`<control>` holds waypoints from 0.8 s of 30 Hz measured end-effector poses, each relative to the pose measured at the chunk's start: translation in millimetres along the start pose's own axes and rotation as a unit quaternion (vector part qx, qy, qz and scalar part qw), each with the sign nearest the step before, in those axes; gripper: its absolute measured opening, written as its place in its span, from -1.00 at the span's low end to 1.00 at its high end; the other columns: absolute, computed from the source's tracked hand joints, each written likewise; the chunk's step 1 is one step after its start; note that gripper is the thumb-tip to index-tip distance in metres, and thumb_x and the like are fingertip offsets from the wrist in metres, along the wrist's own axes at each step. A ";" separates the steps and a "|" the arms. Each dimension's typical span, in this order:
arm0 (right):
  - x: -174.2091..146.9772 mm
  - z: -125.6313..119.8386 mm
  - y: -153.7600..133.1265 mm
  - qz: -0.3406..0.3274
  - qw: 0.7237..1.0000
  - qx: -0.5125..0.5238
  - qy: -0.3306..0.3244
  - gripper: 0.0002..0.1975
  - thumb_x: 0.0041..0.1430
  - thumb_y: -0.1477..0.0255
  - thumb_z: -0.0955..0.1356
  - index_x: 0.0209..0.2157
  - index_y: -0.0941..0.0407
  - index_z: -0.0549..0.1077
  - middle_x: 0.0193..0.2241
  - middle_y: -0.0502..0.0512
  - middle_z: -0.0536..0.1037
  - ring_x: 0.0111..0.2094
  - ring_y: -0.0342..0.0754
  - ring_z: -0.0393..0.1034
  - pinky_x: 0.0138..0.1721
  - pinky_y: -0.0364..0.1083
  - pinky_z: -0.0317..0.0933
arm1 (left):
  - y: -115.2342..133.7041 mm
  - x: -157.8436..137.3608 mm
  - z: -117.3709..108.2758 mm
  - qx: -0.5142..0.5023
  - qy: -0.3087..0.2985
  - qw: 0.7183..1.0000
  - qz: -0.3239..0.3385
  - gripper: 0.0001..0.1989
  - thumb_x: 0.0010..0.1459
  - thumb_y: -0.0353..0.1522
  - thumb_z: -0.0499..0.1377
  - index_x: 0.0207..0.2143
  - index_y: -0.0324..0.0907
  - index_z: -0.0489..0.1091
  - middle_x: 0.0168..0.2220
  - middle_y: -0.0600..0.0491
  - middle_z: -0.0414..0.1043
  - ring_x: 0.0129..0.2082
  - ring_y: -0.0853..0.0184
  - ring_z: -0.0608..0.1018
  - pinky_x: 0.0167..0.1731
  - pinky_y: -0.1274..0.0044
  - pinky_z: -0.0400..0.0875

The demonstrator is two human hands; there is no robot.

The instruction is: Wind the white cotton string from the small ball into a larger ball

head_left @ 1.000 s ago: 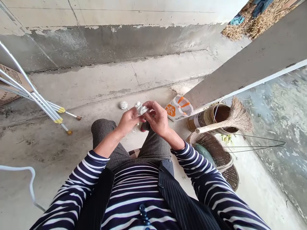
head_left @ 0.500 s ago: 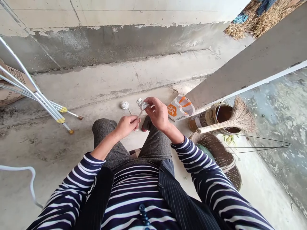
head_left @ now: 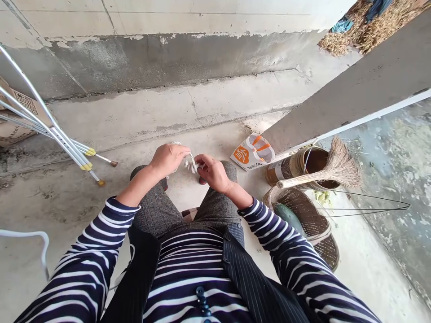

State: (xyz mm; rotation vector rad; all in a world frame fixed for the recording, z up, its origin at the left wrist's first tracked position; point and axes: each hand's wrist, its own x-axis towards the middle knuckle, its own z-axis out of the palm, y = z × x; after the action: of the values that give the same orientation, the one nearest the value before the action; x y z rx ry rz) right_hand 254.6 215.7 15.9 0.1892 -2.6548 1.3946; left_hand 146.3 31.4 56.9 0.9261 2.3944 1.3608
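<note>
My left hand (head_left: 169, 159) is closed with thumb and fingers pinched on a strand of white yarn (head_left: 192, 158). Across from it, my right hand (head_left: 214, 173) is closed around a small white yarn piece (head_left: 191, 168), whose looped end sticks out to the left of the fingers. The strand runs between the two hands, above my knees. Most of the white yarn ball (head_left: 176, 143) on the floor is hidden behind my left hand; only its top edge shows.
At right stand a white and orange paper bag (head_left: 253, 152), a bucket (head_left: 314, 160) with a straw broom (head_left: 323, 172) across it, and a woven basket (head_left: 323, 242) holding a dark green round thing (head_left: 288, 216). Metal crutches (head_left: 69, 144) lean at left near a cardboard box (head_left: 16, 125).
My left hand has moved up and left, now over the yarn ball. My right hand has come down slightly with the white yarn piece, turning it lower and nearer my knees.
</note>
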 end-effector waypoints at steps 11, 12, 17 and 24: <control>-5.6 4.6 -6.5 0.113 0.951 0.287 0.011 -0.56 0.18 0.27 0.40 0.07 0.14 0.45 -0.30 0.04 0.48 -0.49 -0.19 0.30 -0.48 -0.15 0.34 | -29.9 -18.4 39.2 -0.149 -0.126 0.973 -0.120 -0.78 0.11 -0.26 0.19 -0.48 -0.20 0.51 -0.52 0.03 0.54 -0.53 0.33 0.50 -0.51 0.55 0.36; -4.5 4.6 -4.3 0.124 0.953 0.276 0.025 -0.60 0.18 0.27 0.40 0.01 0.16 0.47 -0.33 0.04 0.50 -0.51 -0.19 0.30 -0.48 -0.15 0.34 | -31.1 -22.8 42.1 -0.156 -0.131 0.971 -0.127 -0.77 0.11 -0.24 0.20 -0.47 -0.20 0.51 -0.52 0.03 0.54 -0.52 0.32 0.52 -0.50 0.55 0.37; 6.9 -3.4 1.3 0.142 0.951 0.245 0.121 -0.67 0.13 0.23 0.42 -0.15 0.16 0.48 -0.39 0.01 0.52 -0.53 -0.20 0.31 -0.50 -0.17 0.32 | -38.3 -36.1 51.3 -0.161 -0.148 0.965 -0.146 -0.72 0.07 -0.16 0.25 -0.49 -0.20 0.47 -0.52 0.05 0.51 -0.50 0.32 0.53 -0.51 0.57 0.38; 14.0 -28.0 -10.5 0.122 0.944 0.267 0.154 -0.62 0.08 0.17 0.49 -0.19 0.13 0.46 -0.38 0.02 0.53 -0.50 -0.19 0.33 -0.54 -0.19 0.34 | -52.5 -27.7 50.5 -0.209 -0.097 0.959 -0.164 -0.71 0.01 -0.14 0.30 -0.44 -0.21 0.51 -0.38 -0.02 0.57 -0.34 0.28 0.58 -0.36 0.51 0.51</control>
State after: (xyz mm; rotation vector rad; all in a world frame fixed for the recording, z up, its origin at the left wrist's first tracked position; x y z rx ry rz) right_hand 244.4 232.2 42.6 -0.2938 -2.0519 2.0085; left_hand 170.8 29.5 -17.0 0.4946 1.8988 1.4797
